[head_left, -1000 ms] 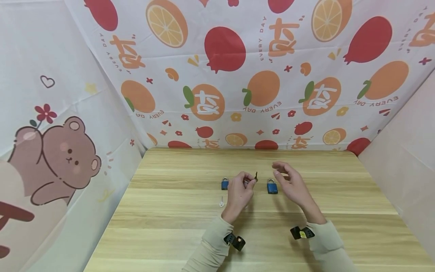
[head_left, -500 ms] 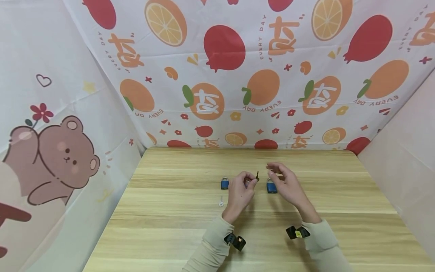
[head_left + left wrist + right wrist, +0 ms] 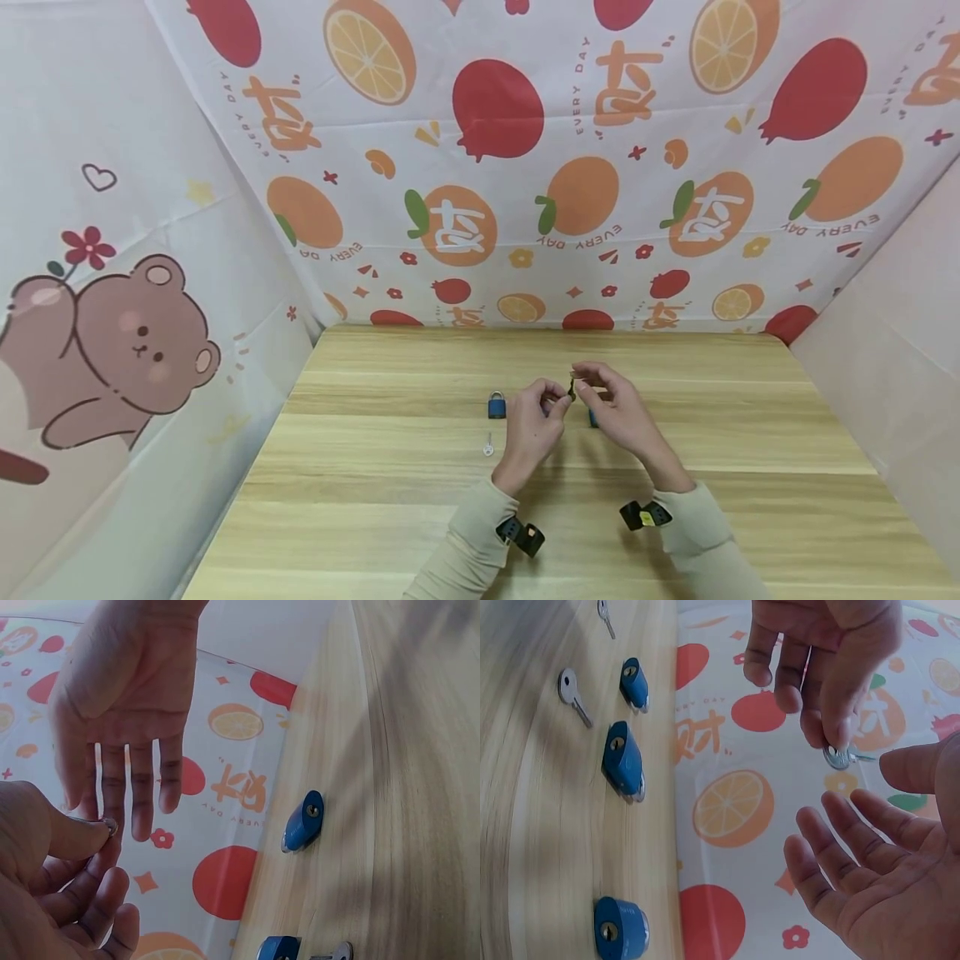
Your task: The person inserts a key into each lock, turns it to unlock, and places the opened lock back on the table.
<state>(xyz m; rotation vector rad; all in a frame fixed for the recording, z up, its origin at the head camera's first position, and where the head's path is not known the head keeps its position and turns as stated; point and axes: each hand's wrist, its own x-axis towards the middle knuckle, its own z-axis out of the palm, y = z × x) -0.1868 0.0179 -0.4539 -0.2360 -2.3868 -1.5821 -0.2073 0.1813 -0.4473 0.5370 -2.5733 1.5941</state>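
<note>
My left hand (image 3: 531,421) pinches a small metal key (image 3: 838,757) by its head between thumb and forefinger, raised above the table. The key's blade points toward my right hand (image 3: 618,415). In the right wrist view, the right thumb and fingers are spread on either side of the key's tip, apart from it. A blue padlock (image 3: 497,406) stands left of the left hand. Another padlock (image 3: 622,761) is mostly hidden behind that hand in the head view. The third padlock (image 3: 621,928) is partly covered by the right hand there. All the shackles look closed.
One silver key (image 3: 488,444) lies on the wooden table (image 3: 375,467) in front of the left padlock. A second loose key (image 3: 574,697) appears in the right wrist view. Fruit-printed cloth (image 3: 495,108) hangs along the table's back edge.
My right hand has moved left, close to the key, and now covers much of the right padlock. The left hand keeps its pinch on the key, almost in place.
</note>
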